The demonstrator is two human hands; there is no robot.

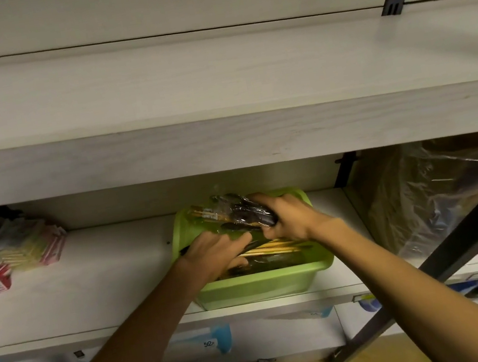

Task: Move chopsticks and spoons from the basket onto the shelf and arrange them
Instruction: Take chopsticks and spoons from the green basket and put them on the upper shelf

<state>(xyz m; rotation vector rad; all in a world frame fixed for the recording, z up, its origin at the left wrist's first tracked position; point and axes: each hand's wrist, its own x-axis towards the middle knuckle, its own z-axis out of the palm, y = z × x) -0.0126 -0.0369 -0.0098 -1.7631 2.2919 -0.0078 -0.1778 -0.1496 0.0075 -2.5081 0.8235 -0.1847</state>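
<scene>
Your right hand point(289, 219) grips a clear-wrapped pack of dark spoons point(244, 211) at frame centre, above the green plastic basket point(256, 286). Your left hand point(215, 253) reaches into the basket, fingers curled on dark utensils; the exact hold is unclear. Pale wooden chopsticks point(272, 248) lie in the basket, long axis running left to right. Judgement: packs are light, stiff and slippery in film; hold mid-length. The pale wooden shelf point(105, 284) carries boxed packets point(26, 247) at left.

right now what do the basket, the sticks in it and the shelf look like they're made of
Basket: green plastic, going by its smooth, slightly translucent moulded walls.
Sticks: pale tan and thin, probably bamboo or wood.
Shelf: pale board with printed-looking wood grain, likely laminate; real wood can't be ruled out.
</scene>
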